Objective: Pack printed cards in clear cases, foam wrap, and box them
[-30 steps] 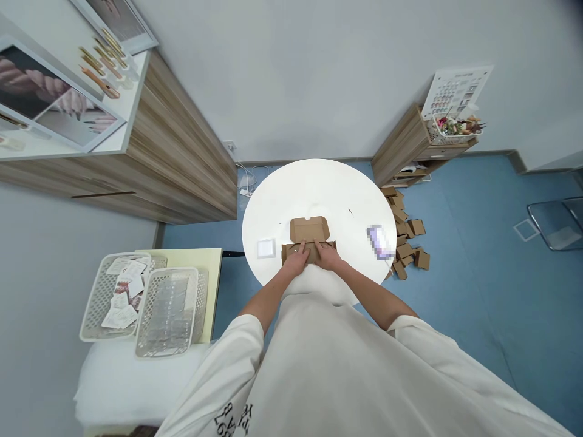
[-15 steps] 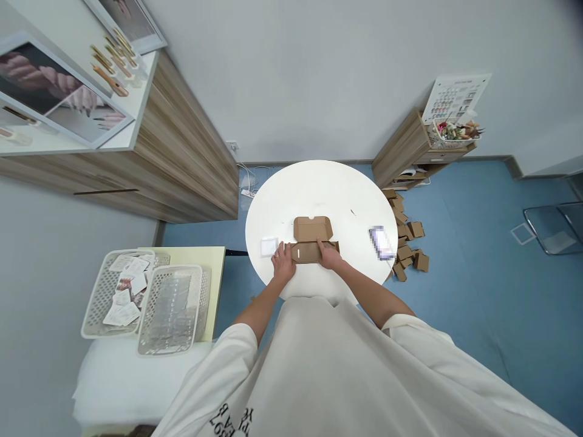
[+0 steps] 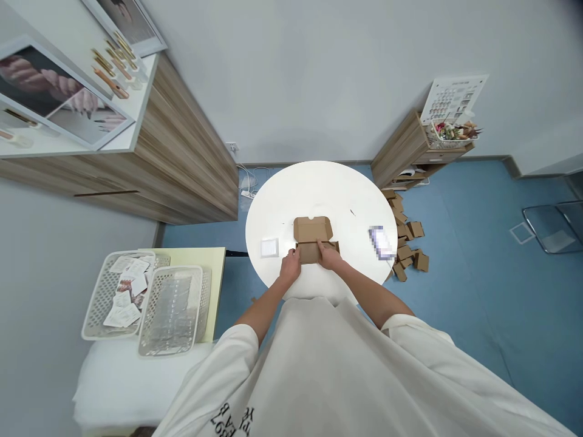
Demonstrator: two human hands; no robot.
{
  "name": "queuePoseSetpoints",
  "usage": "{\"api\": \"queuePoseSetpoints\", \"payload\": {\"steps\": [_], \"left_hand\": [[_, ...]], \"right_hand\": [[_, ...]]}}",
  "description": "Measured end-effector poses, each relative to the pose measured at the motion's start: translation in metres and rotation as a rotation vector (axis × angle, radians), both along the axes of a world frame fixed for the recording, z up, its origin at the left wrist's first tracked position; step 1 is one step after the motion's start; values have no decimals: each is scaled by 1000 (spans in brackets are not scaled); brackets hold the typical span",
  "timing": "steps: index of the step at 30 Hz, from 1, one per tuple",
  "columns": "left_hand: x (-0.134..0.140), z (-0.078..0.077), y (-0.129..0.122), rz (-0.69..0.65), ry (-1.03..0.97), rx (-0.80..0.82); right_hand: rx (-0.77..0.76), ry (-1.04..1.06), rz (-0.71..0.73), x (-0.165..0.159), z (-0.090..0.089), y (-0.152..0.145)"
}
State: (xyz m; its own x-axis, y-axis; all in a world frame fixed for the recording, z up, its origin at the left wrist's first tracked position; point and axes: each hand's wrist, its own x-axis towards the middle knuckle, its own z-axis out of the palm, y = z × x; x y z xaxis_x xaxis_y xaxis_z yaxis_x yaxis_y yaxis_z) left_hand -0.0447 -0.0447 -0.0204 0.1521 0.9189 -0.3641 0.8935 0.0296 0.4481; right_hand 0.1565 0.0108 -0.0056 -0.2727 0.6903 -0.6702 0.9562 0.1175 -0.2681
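Observation:
A small brown cardboard box (image 3: 313, 229) lies on the white round table (image 3: 319, 188), its lid panel laid back toward the far side. At the near left corner of the box, my left hand (image 3: 290, 266) is closed on its side wall. Thumb on the inside, my right hand (image 3: 328, 255) grips the right part of the near section. Left of the box lies a small white square item (image 3: 269, 247).
A phone-like item (image 3: 381, 243), blurred out, lies on the table's right. Several brown boxes (image 3: 410, 243) are heaped on the floor there. Two white baskets (image 3: 170, 309) stand at the left, below a wooden cabinet (image 3: 191, 139). A smaller cabinet (image 3: 405, 149) is against the wall.
My left hand has moved right and inward, and the left side flap of the box now stands folded up. My right hand and the lid have stayed in place.

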Motion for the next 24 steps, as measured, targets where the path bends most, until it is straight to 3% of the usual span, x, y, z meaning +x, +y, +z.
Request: {"api": "queuePoseSetpoints", "payload": {"steps": [8,18,24], "left_hand": [[8,4,-10,-92,-48,18],[4,0,-5,-218,159,-27],[4,0,3,-357,292,83]], "right_hand": [[8,13,3,1,-2,-1],[-21,2,22,2,1,-1],[-36,-10,33,3,0,1]]}}
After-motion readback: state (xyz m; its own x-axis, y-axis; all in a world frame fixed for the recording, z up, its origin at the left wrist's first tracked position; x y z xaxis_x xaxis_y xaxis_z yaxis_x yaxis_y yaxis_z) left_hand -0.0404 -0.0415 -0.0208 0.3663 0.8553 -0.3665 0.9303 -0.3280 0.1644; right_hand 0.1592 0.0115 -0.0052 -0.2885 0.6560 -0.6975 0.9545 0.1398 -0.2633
